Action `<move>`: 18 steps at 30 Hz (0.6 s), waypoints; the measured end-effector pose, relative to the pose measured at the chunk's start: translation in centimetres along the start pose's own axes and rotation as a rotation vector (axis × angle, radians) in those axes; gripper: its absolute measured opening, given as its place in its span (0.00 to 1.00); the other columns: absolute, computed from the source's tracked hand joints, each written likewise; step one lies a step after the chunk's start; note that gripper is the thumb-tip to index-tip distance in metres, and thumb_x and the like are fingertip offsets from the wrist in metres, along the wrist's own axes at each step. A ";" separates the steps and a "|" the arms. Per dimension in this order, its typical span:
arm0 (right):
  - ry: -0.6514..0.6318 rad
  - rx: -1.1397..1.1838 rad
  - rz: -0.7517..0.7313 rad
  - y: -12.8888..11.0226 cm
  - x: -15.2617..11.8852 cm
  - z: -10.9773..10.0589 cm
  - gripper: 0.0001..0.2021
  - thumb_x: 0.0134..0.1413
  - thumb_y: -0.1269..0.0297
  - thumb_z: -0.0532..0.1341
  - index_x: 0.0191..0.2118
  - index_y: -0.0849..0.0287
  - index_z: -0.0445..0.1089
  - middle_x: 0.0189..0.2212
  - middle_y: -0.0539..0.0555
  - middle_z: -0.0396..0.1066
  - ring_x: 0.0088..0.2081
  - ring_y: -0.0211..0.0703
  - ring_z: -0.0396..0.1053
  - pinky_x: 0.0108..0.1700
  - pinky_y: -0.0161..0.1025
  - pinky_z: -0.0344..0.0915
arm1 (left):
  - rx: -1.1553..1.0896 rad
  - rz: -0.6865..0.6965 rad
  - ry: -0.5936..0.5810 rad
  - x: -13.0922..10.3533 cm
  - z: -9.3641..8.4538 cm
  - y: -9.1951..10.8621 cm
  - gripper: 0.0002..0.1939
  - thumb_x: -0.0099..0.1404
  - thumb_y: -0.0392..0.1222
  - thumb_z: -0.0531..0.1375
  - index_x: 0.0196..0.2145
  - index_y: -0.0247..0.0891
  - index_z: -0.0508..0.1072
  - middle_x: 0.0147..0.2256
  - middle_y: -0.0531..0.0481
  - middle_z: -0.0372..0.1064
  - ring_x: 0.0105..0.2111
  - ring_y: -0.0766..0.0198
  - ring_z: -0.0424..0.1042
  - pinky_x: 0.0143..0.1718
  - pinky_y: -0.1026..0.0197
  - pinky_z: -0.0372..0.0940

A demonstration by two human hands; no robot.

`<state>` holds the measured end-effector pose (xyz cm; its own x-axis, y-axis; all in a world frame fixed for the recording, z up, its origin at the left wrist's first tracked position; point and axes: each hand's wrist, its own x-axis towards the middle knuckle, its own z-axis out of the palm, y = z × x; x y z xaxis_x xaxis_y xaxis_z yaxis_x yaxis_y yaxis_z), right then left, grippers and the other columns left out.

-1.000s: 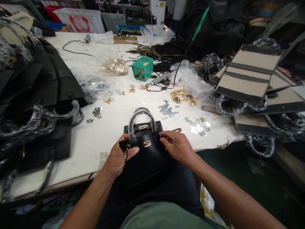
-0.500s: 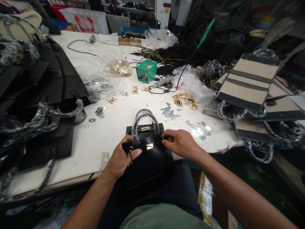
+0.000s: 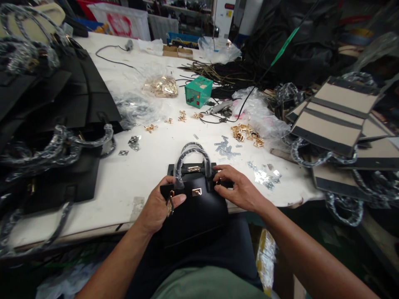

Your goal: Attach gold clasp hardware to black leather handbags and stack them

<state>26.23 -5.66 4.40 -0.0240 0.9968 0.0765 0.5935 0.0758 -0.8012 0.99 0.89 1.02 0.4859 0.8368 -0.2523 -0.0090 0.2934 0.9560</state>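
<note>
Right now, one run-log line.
left hand grips black handbag | right hand at its upper corner | rest: green box, metal plates on table

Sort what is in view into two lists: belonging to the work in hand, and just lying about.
In the work:
black handbag, held by the left hand, right hand at its side
probably the loose gold fittings

Just lying about, it seems:
cardboard trays
clear plastic bag
red-marked bin

Both forearms reach forward, left hand point(image 3: 158, 204) and right hand point(image 3: 237, 189) bent-fingered.
</note>
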 end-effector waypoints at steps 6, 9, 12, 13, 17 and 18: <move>0.030 0.090 0.085 0.6 -0.4 0.8 0.05 0.50 0.70 0.62 0.35 0.55 0.72 0.35 0.49 0.73 0.38 0.41 0.71 0.44 0.39 0.65 | 0.046 0.039 0.018 0.0 0.0 -0.4 0.15 0.55 0.41 0.69 0.36 0.42 0.67 0.29 0.58 0.66 0.28 0.68 0.63 0.33 0.66 0.58; 0.048 0.091 0.075 0.5 -0.5 0.9 0.04 0.50 0.70 0.62 0.33 0.56 0.71 0.33 0.49 0.72 0.37 0.41 0.70 0.43 0.38 0.64 | 0.047 0.031 0.051 -0.2 0.1 -0.3 0.15 0.54 0.41 0.69 0.36 0.42 0.67 0.28 0.58 0.66 0.27 0.68 0.62 0.32 0.66 0.58; 0.068 0.083 0.037 0.4 -0.6 1.2 0.04 0.49 0.72 0.61 0.32 0.56 0.71 0.33 0.49 0.72 0.37 0.41 0.70 0.43 0.38 0.64 | 0.076 0.049 0.062 -0.2 0.3 -0.2 0.15 0.54 0.41 0.69 0.36 0.42 0.68 0.29 0.57 0.67 0.29 0.67 0.64 0.32 0.66 0.58; 0.076 0.080 0.033 0.5 -0.7 1.4 0.05 0.50 0.72 0.61 0.32 0.56 0.72 0.33 0.50 0.72 0.38 0.41 0.70 0.44 0.38 0.64 | 0.086 0.051 0.057 -0.2 0.4 -0.2 0.15 0.54 0.41 0.69 0.37 0.42 0.68 0.29 0.57 0.67 0.28 0.67 0.64 0.32 0.66 0.58; 0.087 0.078 0.069 0.8 -0.8 2.1 0.04 0.51 0.70 0.61 0.34 0.56 0.72 0.34 0.50 0.71 0.39 0.41 0.69 0.44 0.39 0.64 | 0.114 0.026 0.040 -0.2 0.4 0.0 0.15 0.55 0.42 0.69 0.36 0.42 0.67 0.26 0.59 0.65 0.25 0.68 0.61 0.29 0.66 0.57; 0.082 0.088 0.090 0.9 -0.8 2.2 0.04 0.51 0.69 0.61 0.34 0.56 0.72 0.34 0.50 0.71 0.39 0.41 0.69 0.45 0.39 0.64 | 0.117 0.024 0.037 -0.3 0.4 0.1 0.15 0.55 0.43 0.69 0.36 0.42 0.67 0.26 0.59 0.65 0.25 0.68 0.61 0.28 0.66 0.57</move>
<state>24.96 -6.30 2.32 0.0935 0.9945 0.0475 0.5178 -0.0078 -0.8555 1.19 0.54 1.27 0.4543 0.8600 -0.2323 0.0826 0.2189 0.9722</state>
